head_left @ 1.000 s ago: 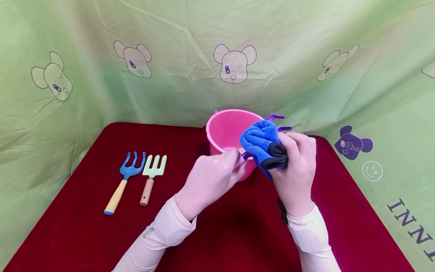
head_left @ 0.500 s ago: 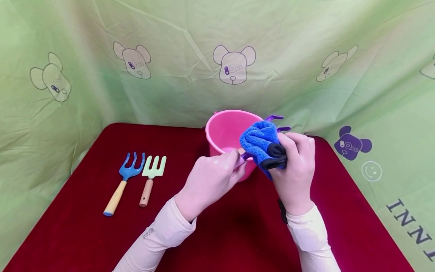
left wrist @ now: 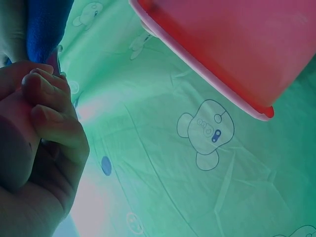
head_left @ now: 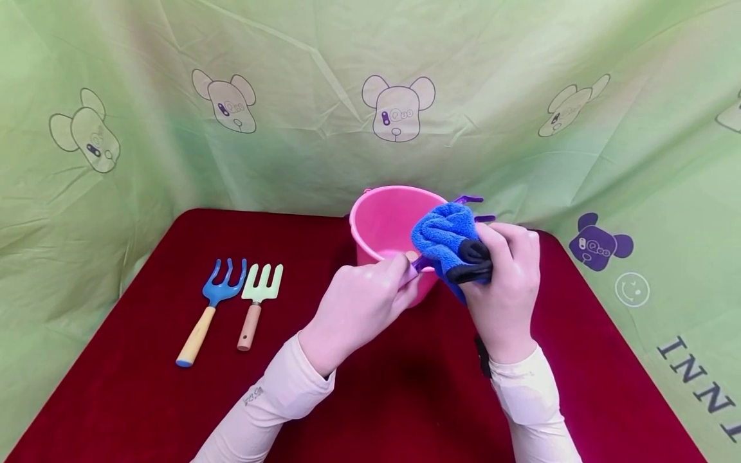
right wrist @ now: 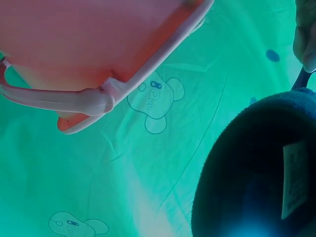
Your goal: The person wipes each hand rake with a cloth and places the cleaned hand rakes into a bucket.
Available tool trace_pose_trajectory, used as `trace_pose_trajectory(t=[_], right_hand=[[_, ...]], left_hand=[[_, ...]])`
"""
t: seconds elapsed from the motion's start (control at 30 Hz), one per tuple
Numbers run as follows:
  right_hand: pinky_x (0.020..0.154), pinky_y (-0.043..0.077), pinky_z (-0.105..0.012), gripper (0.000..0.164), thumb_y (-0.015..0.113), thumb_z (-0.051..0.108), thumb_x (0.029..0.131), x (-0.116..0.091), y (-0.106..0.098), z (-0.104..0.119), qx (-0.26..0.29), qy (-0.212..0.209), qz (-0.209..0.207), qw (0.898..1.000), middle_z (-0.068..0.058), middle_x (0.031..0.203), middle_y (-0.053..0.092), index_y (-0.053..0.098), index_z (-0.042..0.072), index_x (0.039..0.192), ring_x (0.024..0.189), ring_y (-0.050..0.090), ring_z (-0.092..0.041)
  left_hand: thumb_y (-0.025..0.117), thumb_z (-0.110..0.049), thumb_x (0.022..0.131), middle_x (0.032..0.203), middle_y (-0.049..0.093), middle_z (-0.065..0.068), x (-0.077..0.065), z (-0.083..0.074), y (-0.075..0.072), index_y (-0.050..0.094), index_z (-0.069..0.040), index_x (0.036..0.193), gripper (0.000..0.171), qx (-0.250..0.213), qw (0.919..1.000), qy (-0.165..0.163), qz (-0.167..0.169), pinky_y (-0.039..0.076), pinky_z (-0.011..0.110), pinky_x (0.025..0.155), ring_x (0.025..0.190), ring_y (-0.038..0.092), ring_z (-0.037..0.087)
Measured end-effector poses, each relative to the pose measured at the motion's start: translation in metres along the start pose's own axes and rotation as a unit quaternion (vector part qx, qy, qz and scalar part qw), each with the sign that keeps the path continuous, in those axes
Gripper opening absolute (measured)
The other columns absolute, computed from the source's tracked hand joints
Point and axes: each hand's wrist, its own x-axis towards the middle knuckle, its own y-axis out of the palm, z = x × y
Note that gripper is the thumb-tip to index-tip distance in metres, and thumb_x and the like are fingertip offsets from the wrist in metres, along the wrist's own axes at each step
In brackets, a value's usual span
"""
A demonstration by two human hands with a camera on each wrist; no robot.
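Note:
My left hand (head_left: 359, 299) grips the handle of a purple hand fork (head_left: 419, 263), its fingers curled round it in the left wrist view too. My right hand (head_left: 511, 283) holds a folded blue cloth (head_left: 444, 233) with black edging, wrapped about the fork's neck. Two purple tines stick out beyond the cloth at upper right; the middle of the fork is hidden. Behind both hands stands a pink bucket (head_left: 367, 249), its right side partly covered by the cloth. Up close in the right wrist view, the cloth (right wrist: 232, 143) shows a pale label.
On the red-covered table (head_left: 145, 399), a blue hand fork (head_left: 217, 294) with a yellow handle lies at the left. Beside it is a pale green hand fork (head_left: 262, 292) with a wooden handle. A green printed curtain (head_left: 301, 148) surrounds the table.
The right hand and the blue cloth have shifted very slightly to the right and up along the fork. The left hand's grip and the bucket look the same.

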Motion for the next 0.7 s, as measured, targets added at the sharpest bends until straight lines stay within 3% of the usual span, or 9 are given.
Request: trace_pose_trajectory(t=[0.37,0.7], right_hand=[[0.071,0.041,-0.053,0.037,0.083,0.004,0.066,0.0012,-0.0008,-0.0017,-0.011,0.008,-0.003,1.000,-0.027,0.092,0.061,0.068,-0.003,0.098,0.086,0.053,-0.042],[0.072,0.041,-0.052,0.036,0.083,0.004,0.067,0.0008,-0.0003,-0.0012,-0.011,0.012,0.000,1.000,-0.028,0.093,0.061,0.068,-0.003,0.099,0.088,0.053,-0.041]], left_hand=[[0.062,-0.028,0.088,0.059,0.067,-0.006,0.0007,0.0000,-0.0020,0.063,-0.012,0.085,0.016,0.016,0.9998,0.005,0.013,0.046,0.023,0.035,0.039,0.050,0.007],[0.063,-0.029,0.088,0.058,0.063,-0.006,-0.0006,0.0004,-0.0030,0.064,-0.012,0.092,0.018,0.028,0.9995,0.006,0.014,0.045,0.023,0.035,0.039,0.050,0.008]])
